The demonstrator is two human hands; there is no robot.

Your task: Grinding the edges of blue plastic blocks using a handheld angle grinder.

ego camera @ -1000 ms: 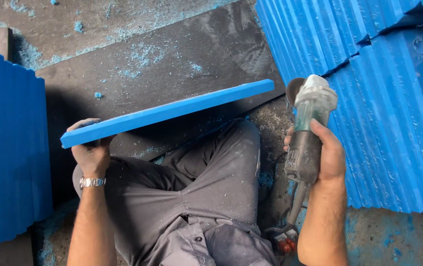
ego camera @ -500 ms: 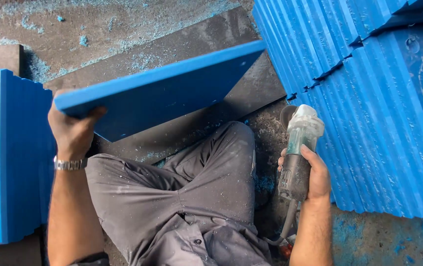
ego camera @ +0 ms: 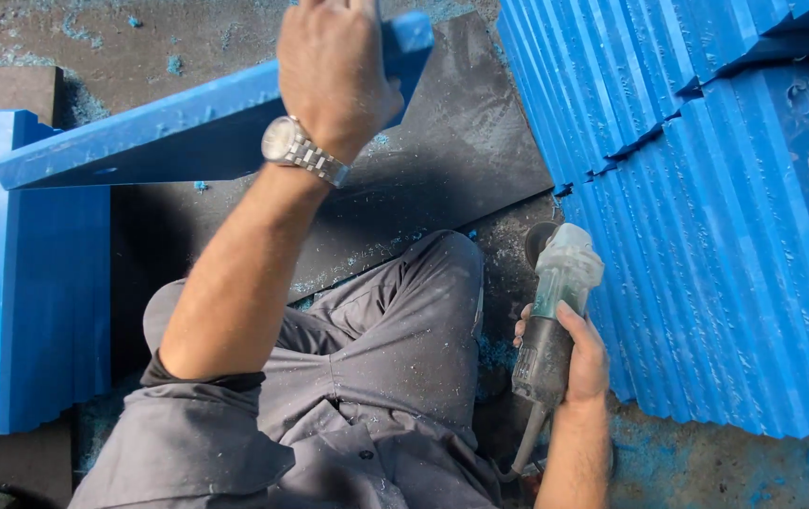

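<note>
Blue plastic panel [ego camera: 187, 132] tipped on edge, left hand [ego camera: 334, 71] clamped over its top rim to steady it; right hand [ego camera: 579, 353] fist-wrapped round grinder [ego camera: 555, 320], parked low beside knee.

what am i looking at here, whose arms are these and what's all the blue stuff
This is one view from a camera worn on a person's head, looking down at their own arms and lap as they sit on a dusty floor. The left hand, with a wristwatch, grips the far end of a long blue plastic board lifted off the dark mat. The right hand holds an angle grinder with its cord trailing down. Stacks of similar blue boards lie at the left and right. Blue shavings are scattered about.
</note>
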